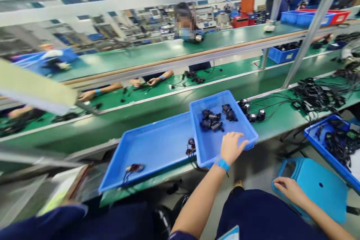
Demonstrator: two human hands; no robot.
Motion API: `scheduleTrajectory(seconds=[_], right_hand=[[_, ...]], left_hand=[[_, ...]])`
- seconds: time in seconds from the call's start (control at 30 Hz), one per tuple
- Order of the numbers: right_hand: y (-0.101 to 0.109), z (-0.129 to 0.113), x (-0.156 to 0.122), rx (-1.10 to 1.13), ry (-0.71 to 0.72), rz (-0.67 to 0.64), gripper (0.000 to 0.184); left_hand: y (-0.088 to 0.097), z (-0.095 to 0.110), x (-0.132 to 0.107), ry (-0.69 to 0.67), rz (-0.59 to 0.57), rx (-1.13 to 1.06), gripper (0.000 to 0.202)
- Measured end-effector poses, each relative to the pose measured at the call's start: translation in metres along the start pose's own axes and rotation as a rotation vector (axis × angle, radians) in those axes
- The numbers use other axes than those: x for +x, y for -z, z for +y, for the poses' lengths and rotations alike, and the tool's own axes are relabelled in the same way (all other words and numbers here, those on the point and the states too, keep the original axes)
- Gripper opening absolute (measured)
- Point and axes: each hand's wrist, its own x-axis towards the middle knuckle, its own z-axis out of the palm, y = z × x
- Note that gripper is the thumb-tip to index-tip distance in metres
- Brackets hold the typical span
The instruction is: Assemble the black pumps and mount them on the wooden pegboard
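Note:
My left hand (pixel 232 147), with a blue band at its wrist, is over the near end of a blue tray (pixel 206 153). Its thumb and fingers are apart and hold nothing visible; I cannot tell whether it touches the tray. Several black cylindrical parts (pixel 210 120) lie inside. This tray overlaps the right end of a longer blue tray (pixel 157 138), which holds small wire bundles (pixel 135 167). Lower right, my right hand (pixel 291 191) is beside a turquoise stool (pixel 320 187), its fingers loosely bent and nothing visible in them. Contact with the stool is unclear.
Black parts with cables (pixel 253 115) and a cable heap (pixel 317 95) lie on the green bench (pixel 277 114). Another blue tray (pixel 315 138) stands at right. Co-workers' hands (pixel 156 80) are across the bench. A metal post (pixel 312 33) rises at right. A dark-sleeved person (pixel 112 219) sits left.

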Motion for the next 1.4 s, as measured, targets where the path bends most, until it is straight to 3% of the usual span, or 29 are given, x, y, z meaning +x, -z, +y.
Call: scheduleTrajectory(seconds=[0.13,0.23,0.33,0.47,0.57,0.67,0.77,0.87,0.93,1.07,1.1,1.23,1.4], right_hand=[[0.003,0.026,-0.005,0.153,-0.163,0.148,0.043],[0.014,0.033,0.0,0.222,-0.258,0.292,0.045],[0.044,0.037,0.015,0.234,-0.315,0.415,0.047],[0.113,0.052,0.054,0.13,-0.375,0.561,0.046],[0.179,0.08,0.101,0.016,-0.372,0.672,0.045],[0.247,0.12,0.158,-0.058,-0.375,0.742,0.046],[0.303,0.16,0.216,-0.136,-0.366,0.779,0.051],[0.34,0.186,0.265,-0.224,-0.299,0.824,0.057],[0.356,0.193,0.292,-0.324,-0.21,0.858,0.054],[0.376,0.187,0.336,-0.592,-0.099,0.816,0.046],[0.38,0.184,0.345,-0.652,-0.094,0.775,0.048],[0.391,0.178,0.37,-0.804,-0.083,0.637,0.049],[0.38,0.179,0.359,-0.747,0.065,0.597,0.02]], left_hand=[[-0.028,-0.001,0.126,-0.066,-0.124,0.194,0.045],[-0.058,0.007,0.193,-0.062,-0.249,0.281,0.052],[-0.089,0.014,0.239,-0.067,-0.315,0.317,0.054],[-0.126,0.011,0.279,-0.04,-0.442,0.376,0.06],[-0.148,0.004,0.299,0.025,-0.529,0.407,0.066],[-0.165,0.0,0.307,0.11,-0.583,0.4,0.06],[-0.174,0.004,0.3,0.16,-0.63,0.362,0.058],[-0.173,0.018,0.285,0.23,-0.672,0.329,0.062],[-0.171,0.031,0.283,0.308,-0.601,0.296,0.067],[-0.182,0.057,0.315,0.469,-0.263,0.229,0.078],[-0.187,0.06,0.327,0.499,-0.268,0.227,0.077],[-0.2,0.053,0.359,0.527,-0.495,0.244,0.064],[-0.177,0.012,0.343,0.499,-0.56,0.293,0.066]])
